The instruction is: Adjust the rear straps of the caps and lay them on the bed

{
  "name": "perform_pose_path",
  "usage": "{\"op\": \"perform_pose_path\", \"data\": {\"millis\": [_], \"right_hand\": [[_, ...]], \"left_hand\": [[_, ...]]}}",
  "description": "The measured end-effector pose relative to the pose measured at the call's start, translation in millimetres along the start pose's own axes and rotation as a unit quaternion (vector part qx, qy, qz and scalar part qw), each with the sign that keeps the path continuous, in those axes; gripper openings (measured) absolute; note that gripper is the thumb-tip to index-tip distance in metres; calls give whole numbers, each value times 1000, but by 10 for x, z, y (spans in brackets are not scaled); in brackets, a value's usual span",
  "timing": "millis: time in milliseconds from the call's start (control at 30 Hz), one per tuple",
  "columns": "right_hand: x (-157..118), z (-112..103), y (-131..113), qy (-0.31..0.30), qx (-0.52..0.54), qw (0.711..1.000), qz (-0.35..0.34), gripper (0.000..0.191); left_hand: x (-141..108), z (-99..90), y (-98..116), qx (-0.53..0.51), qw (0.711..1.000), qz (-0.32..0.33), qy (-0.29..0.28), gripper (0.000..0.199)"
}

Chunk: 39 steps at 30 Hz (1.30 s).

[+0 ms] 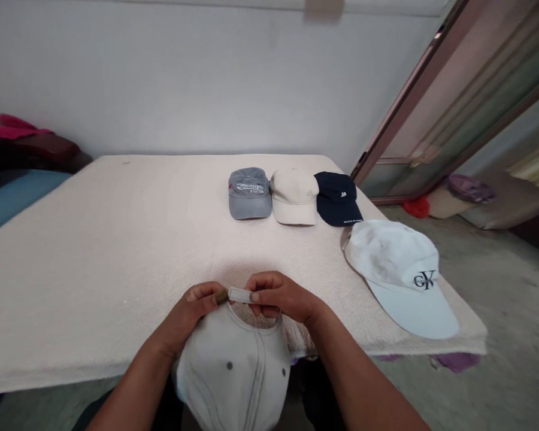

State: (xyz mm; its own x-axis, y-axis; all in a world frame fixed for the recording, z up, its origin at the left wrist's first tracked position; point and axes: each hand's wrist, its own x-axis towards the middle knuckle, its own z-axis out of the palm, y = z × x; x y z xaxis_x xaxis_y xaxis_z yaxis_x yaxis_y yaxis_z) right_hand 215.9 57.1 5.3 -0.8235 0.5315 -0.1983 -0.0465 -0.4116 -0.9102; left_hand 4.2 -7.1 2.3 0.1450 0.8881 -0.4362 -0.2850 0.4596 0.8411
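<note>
A pale baseball cap (238, 371) is at the table's front edge, its back opening and strap facing up and away from me. My left hand (197, 308) pinches the cap at the left end of the strap, beside a brownish buckle (221, 296). Between the two hands the light strap (239, 294) stretches across the opening. My right hand (282, 296) closes thumb and fingers on the strap's other end. The cap's brim is hidden from view.
On the table (139, 251), a grey cap (250, 194), a beige cap (294, 197) and a navy cap (338, 199) form a row. A white cap (395, 257) with dark letters lies nearer at the right edge. A sliding door (413, 120) stands beyond.
</note>
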Motion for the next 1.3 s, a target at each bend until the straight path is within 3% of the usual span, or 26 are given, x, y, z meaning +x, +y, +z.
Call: {"op": "perform_pose_path", "data": {"millis": [233, 467, 767, 933, 1100, 1300], "right_hand": [[17, 17, 16, 14, -9, 1000, -17, 23], [20, 7, 37, 17, 19, 999, -32, 18], [16, 6, 27, 4, -5, 1000, -12, 14], [-8, 8, 11, -3, -18, 1000, 6, 15], [7, 26, 28, -3, -21, 1000, -19, 22], [-5, 24, 44, -10, 28, 999, -19, 18]], "left_hand": [[22, 4, -35, 5, 1000, -14, 14, 16], [14, 37, -16, 4, 1000, -8, -27, 16], [26, 6, -68, 18, 999, -29, 12, 15], [13, 17, -69, 28, 998, -52, 2, 14], [26, 37, -53, 31, 998, -53, 0, 14], [30, 13, -69, 27, 999, -45, 1, 15]]}}
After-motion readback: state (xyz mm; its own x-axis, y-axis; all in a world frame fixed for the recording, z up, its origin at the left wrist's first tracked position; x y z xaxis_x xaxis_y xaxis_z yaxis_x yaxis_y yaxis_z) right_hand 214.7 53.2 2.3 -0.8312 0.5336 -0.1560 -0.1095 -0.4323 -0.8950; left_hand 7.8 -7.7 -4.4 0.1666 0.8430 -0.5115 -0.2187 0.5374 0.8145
